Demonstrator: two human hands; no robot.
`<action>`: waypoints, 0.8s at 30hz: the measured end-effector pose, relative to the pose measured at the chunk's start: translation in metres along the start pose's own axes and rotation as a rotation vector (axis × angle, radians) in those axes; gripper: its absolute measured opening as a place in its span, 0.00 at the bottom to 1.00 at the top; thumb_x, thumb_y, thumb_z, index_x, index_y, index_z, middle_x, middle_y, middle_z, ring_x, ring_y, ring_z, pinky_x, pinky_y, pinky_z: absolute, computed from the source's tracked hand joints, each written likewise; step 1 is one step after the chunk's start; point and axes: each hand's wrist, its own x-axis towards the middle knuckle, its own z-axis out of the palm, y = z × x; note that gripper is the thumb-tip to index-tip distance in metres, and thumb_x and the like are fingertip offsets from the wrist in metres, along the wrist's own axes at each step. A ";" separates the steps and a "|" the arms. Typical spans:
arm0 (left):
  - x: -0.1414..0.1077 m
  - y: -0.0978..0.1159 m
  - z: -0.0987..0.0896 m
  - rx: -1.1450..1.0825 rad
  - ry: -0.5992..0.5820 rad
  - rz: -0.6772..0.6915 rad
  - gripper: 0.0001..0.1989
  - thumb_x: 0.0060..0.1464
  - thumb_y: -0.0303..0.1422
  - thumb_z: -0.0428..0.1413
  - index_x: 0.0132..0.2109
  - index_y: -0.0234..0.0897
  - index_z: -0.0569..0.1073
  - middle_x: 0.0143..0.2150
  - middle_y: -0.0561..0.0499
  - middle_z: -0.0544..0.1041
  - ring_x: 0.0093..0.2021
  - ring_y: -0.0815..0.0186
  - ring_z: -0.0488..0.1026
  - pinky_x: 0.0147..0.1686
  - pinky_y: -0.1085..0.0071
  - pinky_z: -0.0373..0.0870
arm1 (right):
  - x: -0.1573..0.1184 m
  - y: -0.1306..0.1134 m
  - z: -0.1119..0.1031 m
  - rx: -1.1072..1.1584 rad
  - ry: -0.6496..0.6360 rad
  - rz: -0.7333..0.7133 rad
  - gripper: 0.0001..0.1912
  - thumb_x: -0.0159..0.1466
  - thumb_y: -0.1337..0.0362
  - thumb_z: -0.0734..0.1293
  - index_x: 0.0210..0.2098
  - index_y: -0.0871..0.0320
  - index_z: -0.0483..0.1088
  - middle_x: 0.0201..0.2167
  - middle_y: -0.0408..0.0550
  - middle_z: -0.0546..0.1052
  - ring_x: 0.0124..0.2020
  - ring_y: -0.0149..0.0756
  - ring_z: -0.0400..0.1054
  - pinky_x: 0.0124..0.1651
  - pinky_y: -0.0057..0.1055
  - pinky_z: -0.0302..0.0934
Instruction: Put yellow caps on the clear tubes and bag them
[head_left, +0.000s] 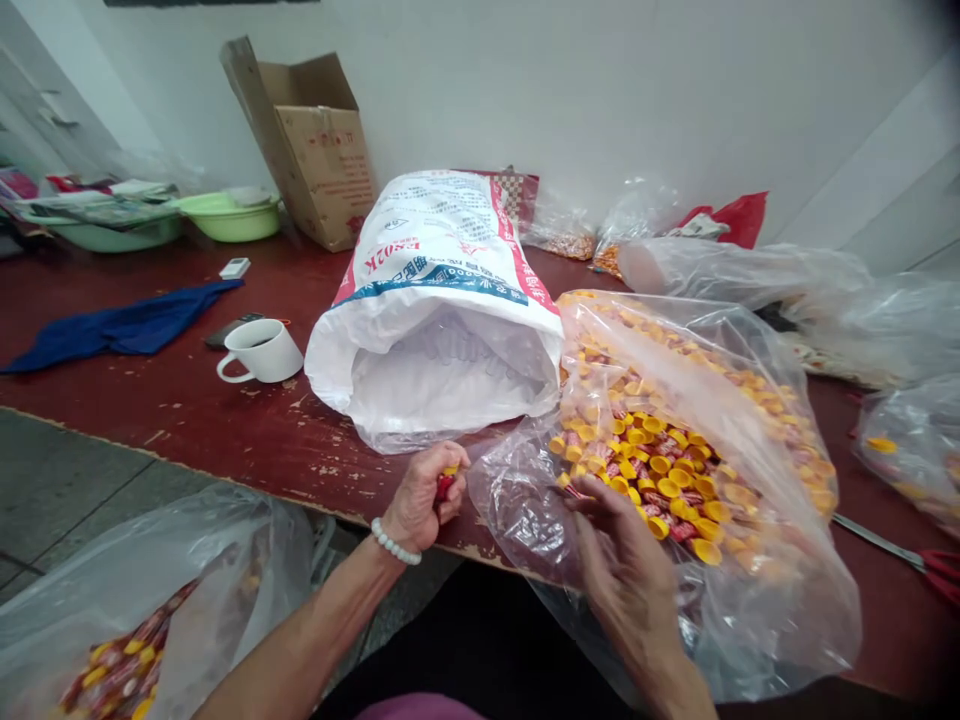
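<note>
My left hand, with a white bead bracelet at the wrist, is closed round a small red piece with a yellow cap at the table's front edge. My right hand pinches a small dark red piece at the mouth of a clear plastic bag. Inside that bag lie several yellow-capped red pieces. Beyond my left hand a large white printed sack lies with its mouth open toward me, white contents inside.
A white mug, a blue cloth, green basins and a cardboard box stand at the left and back. Red-handled scissors lie at the right. Another bag of capped pieces is low at the left.
</note>
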 end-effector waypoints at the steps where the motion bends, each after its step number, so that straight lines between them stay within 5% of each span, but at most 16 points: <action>1: 0.007 0.008 -0.004 0.009 0.037 0.064 0.11 0.47 0.41 0.53 0.31 0.38 0.66 0.15 0.60 0.59 0.12 0.76 0.48 0.13 0.78 0.42 | -0.001 0.011 -0.007 -0.071 0.043 0.001 0.15 0.63 0.65 0.62 0.50 0.55 0.65 0.39 0.49 0.75 0.35 0.34 0.71 0.41 0.32 0.68; 6: 0.078 0.064 -0.027 0.254 0.219 0.417 0.14 0.40 0.36 0.62 0.35 0.35 0.70 0.20 0.60 0.64 0.18 0.77 0.58 0.17 0.80 0.53 | -0.008 0.072 -0.027 -0.564 0.055 -0.113 0.15 0.64 0.60 0.56 0.45 0.61 0.66 0.41 0.59 0.73 0.42 0.48 0.69 0.42 0.45 0.66; 11: 0.150 0.096 -0.035 0.265 0.206 0.322 0.18 0.30 0.29 0.62 0.35 0.35 0.70 0.17 0.63 0.60 0.15 0.77 0.56 0.19 0.78 0.56 | -0.011 0.094 -0.015 -0.695 -0.024 -0.217 0.14 0.65 0.64 0.53 0.44 0.58 0.65 0.42 0.59 0.71 0.44 0.50 0.66 0.44 0.47 0.64; 19: 0.143 0.092 -0.026 0.056 -0.116 -0.001 0.14 0.49 0.42 0.51 0.33 0.34 0.71 0.18 0.55 0.62 0.17 0.69 0.61 0.17 0.71 0.60 | -0.010 0.101 -0.021 -0.679 -0.019 -0.193 0.17 0.67 0.57 0.53 0.46 0.60 0.64 0.40 0.57 0.73 0.43 0.46 0.67 0.45 0.43 0.64; 24: 0.134 0.085 -0.024 0.068 -0.126 -0.030 0.10 0.48 0.36 0.48 0.34 0.37 0.69 0.17 0.57 0.57 0.14 0.68 0.56 0.13 0.74 0.53 | -0.014 0.088 -0.023 -0.747 -0.038 -0.159 0.18 0.68 0.57 0.52 0.49 0.59 0.64 0.42 0.53 0.75 0.41 0.42 0.71 0.42 0.37 0.65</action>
